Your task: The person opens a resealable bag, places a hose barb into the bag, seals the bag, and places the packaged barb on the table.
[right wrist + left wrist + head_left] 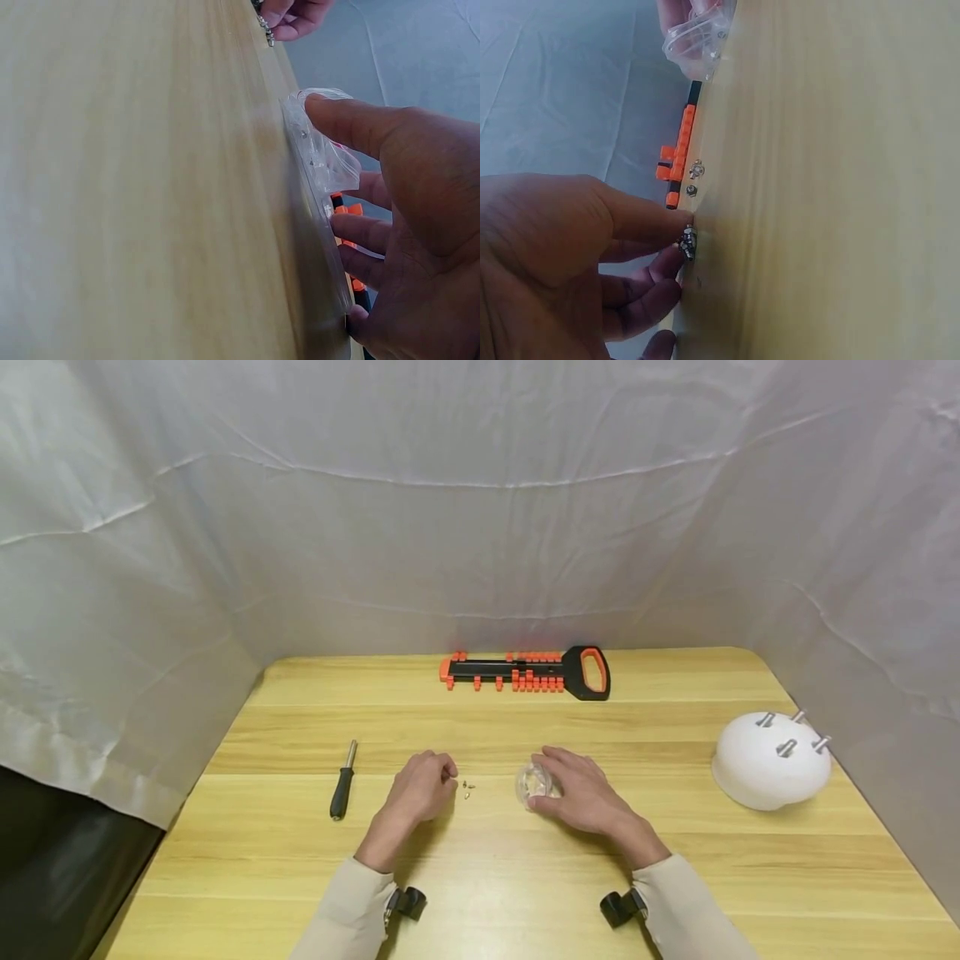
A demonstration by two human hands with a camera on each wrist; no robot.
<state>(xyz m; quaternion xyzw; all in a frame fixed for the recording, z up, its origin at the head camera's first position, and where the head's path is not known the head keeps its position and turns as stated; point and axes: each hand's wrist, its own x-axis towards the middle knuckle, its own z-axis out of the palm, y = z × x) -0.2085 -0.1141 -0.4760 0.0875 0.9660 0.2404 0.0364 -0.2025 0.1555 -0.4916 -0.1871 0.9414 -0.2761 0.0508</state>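
My left hand [423,785] is on the left of the work area with its fingers curled. In the left wrist view, its thumb and fingertips pinch a small cluster of shiny metal pieces [688,243] right at the tabletop. Just beyond the fingertips lie several loose small metal pieces [467,796], one of them like a nut [692,190]. My right hand [581,789] holds a crumpled clear plastic bag [534,783] against the table, thumb on the near side and fingers curled behind. Inside the bag [319,154] small metal bits show through.
A screwdriver-like tool with a black handle [341,793] lies to the left. At the back is a black and orange rack with a loop handle [585,673]. A white rounded object [753,764] with several metal posts stands at the right. Grey cloth [480,543] encloses the table [510,877].
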